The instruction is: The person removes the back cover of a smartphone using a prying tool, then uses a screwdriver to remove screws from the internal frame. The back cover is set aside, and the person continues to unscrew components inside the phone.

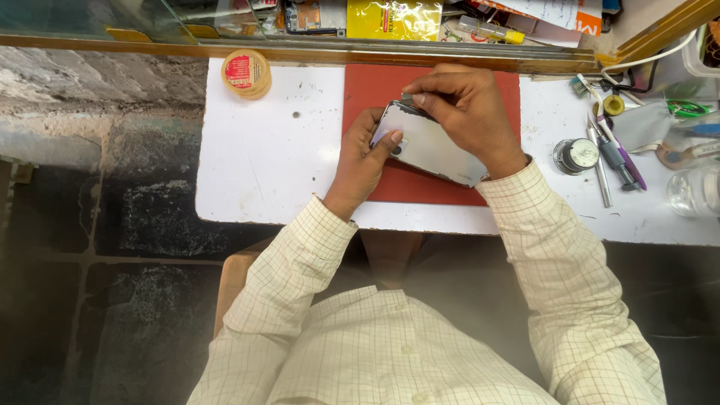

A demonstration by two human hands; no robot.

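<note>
I am looking down at a white smartphone (433, 146) lying back-up over a red mat (375, 90) in the middle of the white tabletop (270, 157). Its long axis runs on a slant, from the far left, where the camera corner sits, down toward the near right, where the other end slips under my right wrist.

My left hand (364, 161) comes in from the near left and grips the camera end, thumb laid across the back just beside the lens cluster, fingers curled underneath, so it is closed around that corner. My right hand (465, 112) reaches over from the right and sits on the far edge of the phone, fingers pinched tight on a small dark piece (409, 99) at the top rim. I cannot tell whether that piece is a pick, a tool tip or part of the phone itself.

Both hands touch the phone; the right one is on the far edge where the pinch is, the left one only steadies the end.

Well apart to the far left stands a round tin (247, 73). To the right lie a small round dial-faced pot (576, 155), tweezers (601, 169) and a purple-handled tool (626, 161), all beyond the reach of either hand as they sit now.
</note>
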